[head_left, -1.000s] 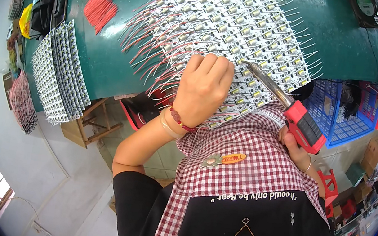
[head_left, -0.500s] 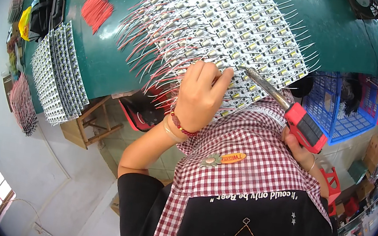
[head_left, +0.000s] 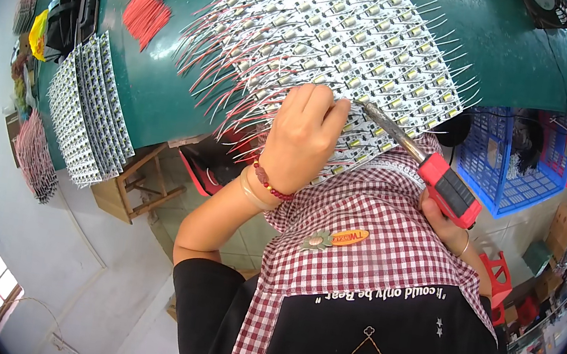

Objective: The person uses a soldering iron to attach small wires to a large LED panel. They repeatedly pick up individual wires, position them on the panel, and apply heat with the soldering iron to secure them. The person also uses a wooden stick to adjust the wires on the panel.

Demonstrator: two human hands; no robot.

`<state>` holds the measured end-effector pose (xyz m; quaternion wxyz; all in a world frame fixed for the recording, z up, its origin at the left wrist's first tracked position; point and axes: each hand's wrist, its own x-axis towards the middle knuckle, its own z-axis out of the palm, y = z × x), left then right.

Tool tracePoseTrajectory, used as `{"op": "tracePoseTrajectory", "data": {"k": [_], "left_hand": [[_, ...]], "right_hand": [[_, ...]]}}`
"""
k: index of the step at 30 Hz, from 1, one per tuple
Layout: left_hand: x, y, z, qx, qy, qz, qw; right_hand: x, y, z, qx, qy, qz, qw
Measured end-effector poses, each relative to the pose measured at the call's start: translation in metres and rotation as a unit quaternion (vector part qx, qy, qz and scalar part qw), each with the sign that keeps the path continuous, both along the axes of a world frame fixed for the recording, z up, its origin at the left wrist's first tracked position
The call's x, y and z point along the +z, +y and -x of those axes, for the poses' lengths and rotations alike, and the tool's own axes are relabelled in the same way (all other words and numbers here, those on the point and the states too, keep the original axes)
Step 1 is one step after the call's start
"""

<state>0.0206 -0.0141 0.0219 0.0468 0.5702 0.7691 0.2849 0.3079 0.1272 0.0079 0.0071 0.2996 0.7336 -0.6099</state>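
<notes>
Presently, left hand bunches over the circuit-board panel on the counter, any pinch unverifiable; right hand clasps the soldering iron. Advisable: panel steady, contact brief, skin clear.

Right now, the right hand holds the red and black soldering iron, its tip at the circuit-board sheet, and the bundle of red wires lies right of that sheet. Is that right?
One slip: the bundle of red wires lies left of the circuit-board sheet, as the head view shows. The right hand does hold the red and black soldering iron, its tip at the sheet.
</notes>
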Motion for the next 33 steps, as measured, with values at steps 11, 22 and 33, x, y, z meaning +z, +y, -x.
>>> {"op": "tracePoseTrajectory", "data": {"k": [11,22,33], "left_hand": [[0.000,-0.001,0.001,-0.006,0.006,0.000,1.000],[-0.003,-0.002,0.000,-0.006,-0.002,-0.006,1.000],[-0.001,-0.002,0.002,-0.024,0.055,0.016,0.998]], "right_hand": [[0.006,0.000,-0.003,-0.017,-0.019,0.032,0.999],[-0.002,-0.002,-0.003,0.008,0.006,-0.017,1.000],[0.003,-0.003,-0.007,-0.036,-0.011,0.034,0.999]]}}
